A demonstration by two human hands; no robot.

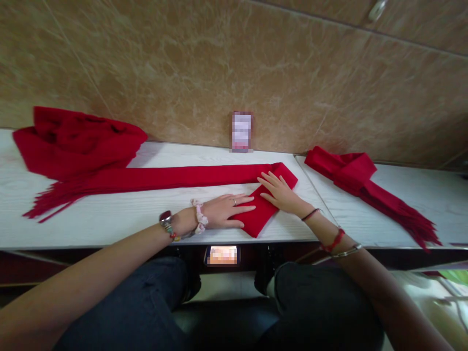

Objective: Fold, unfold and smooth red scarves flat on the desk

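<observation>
A long red scarf (175,177) lies flat across the white tabletop, its fringe at the left. Its right end is folded over at an angle, making a pointed piece near the table's front edge. My left hand (226,210) rests on the left side of that folded piece, fingers stretched out. On the upper right part of the fold lies my right hand (280,192), palm down with fingers spread. Neither hand grips the cloth; both press on it from above.
A heap of red cloth (80,141) sits at the back left, touching the scarf's fringed end. Another folded red scarf (354,175) lies to the right, past a seam in the white table (109,219). A small blurred box (241,131) stands against the marble-patterned wall (175,73).
</observation>
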